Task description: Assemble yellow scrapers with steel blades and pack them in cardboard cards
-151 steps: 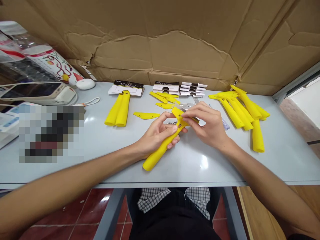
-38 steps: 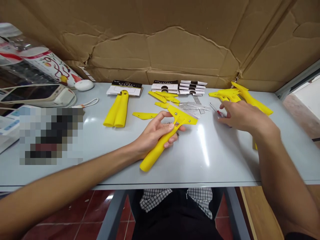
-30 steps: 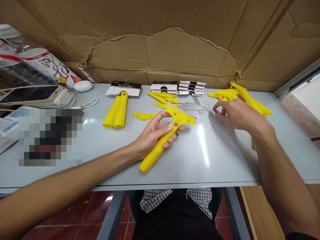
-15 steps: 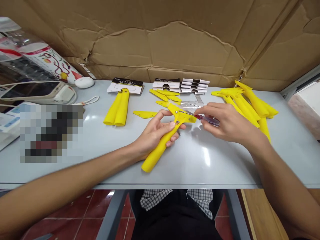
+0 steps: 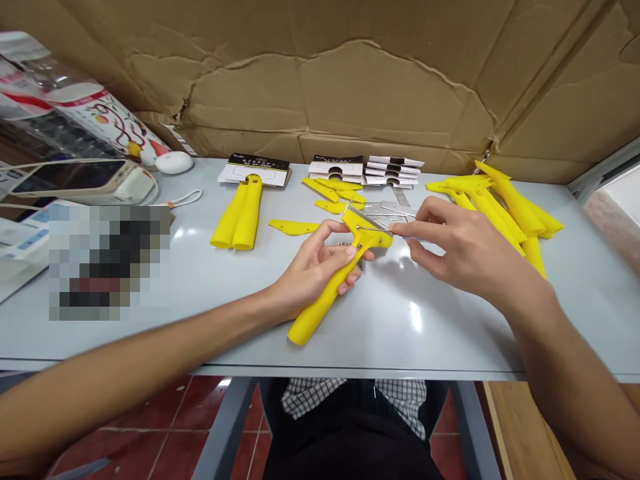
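Note:
My left hand (image 5: 313, 270) is closed around the neck of a yellow scraper (image 5: 315, 312), its head up and its hollow handle pointing toward me. A thin metal blade edge (image 5: 369, 217) shows along the far side of the head. In my right hand (image 5: 465, 257), thumb and fingers pinch a screwdriver (image 5: 376, 231). Its shaft lies low across the scraper head, with the tip at the left screw; another screw (image 5: 380, 241) shows on the right. Fingers mostly hide the screwdriver's handle. Just behind are several metal plates (image 5: 387, 208) and flat yellow pieces (image 5: 293, 228).
Two yellow handles (image 5: 245, 217) lie left of centre by a stack of printed cards (image 5: 255, 171). More cards (image 5: 337, 169) stand along the cardboard wall (image 5: 340, 93). Yellow scraper handles (image 5: 505, 207) are piled at right. A phone (image 5: 70, 181) and bottles (image 5: 100, 117) occupy the left.
The screwdriver's tip has settled at the left screw. My right hand has turned a little, and less of the screwdriver's handle shows. The view has shifted slightly.

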